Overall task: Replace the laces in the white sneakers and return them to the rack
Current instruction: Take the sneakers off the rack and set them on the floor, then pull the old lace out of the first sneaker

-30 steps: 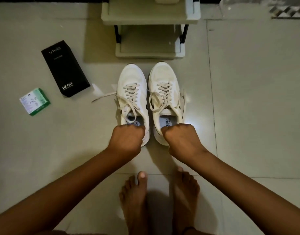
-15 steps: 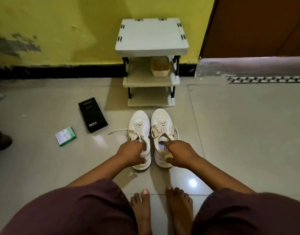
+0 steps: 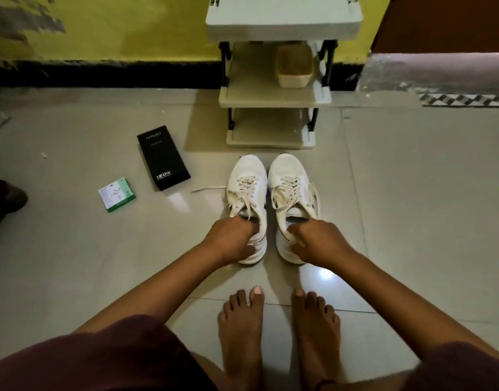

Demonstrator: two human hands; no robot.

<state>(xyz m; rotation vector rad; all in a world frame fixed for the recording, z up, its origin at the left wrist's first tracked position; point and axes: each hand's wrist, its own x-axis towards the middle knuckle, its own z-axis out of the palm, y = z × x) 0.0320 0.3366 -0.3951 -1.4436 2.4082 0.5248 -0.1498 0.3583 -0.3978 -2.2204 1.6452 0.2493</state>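
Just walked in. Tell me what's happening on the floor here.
A person crouches barefoot over a pair of white sneakers. The left hand grips the heel end of the left sneaker, and the right hand grips the heel end of the right sneaker. Both shoes are laced, with loose ends trailing, and stand side by side on the tiles, toes toward the rack. Its bottom shelf is free; a basket sits on the middle one. A black box and a green box lie to the left.
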